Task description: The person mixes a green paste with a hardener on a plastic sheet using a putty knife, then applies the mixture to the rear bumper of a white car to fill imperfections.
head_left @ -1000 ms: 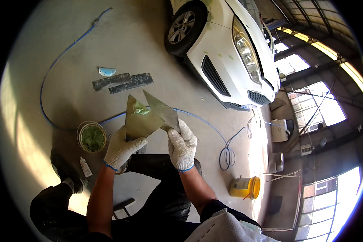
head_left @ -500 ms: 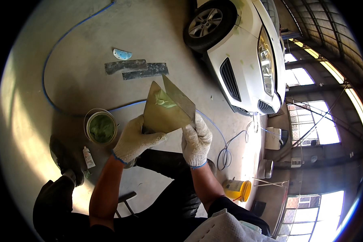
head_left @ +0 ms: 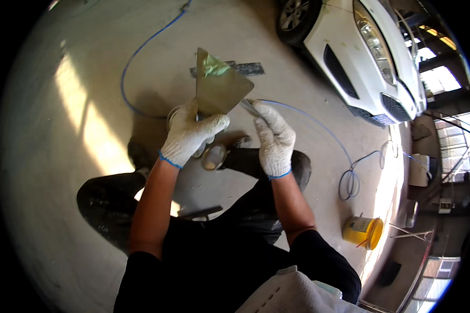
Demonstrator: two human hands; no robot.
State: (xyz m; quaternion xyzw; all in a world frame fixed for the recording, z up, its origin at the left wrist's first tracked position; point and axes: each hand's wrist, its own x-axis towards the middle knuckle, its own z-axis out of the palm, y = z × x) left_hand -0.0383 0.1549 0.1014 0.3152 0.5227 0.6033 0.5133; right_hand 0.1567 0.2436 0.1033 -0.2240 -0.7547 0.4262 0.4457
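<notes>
My left hand (head_left: 190, 133), in a white knit glove, grips a flat, roughly triangular metal putty spreader (head_left: 222, 94) by its lower left edge, thumb on top. A smear of pale green putty (head_left: 213, 65) lies near its far corner. My right hand (head_left: 274, 138), gloved too, is closed on a second putty spreader (head_left: 249, 108), seen almost edge-on beside the first one's right corner. Whether the two blades touch, I cannot tell. Behind my left hand the putty tin is mostly hidden.
A white car (head_left: 344, 57) with green patches stands at the far right. Dark strips (head_left: 250, 69) lie on the floor beyond the spreader. A blue hose (head_left: 124, 78) curves across the floor to coils (head_left: 349, 185). A yellow bucket (head_left: 363, 232) stands at right, and sunlight stripes the left floor.
The second spreader has come off the first one's face and turned edge-on at its right. My view has shifted, so the car and bucket appear farther right and the tin is now mostly covered.
</notes>
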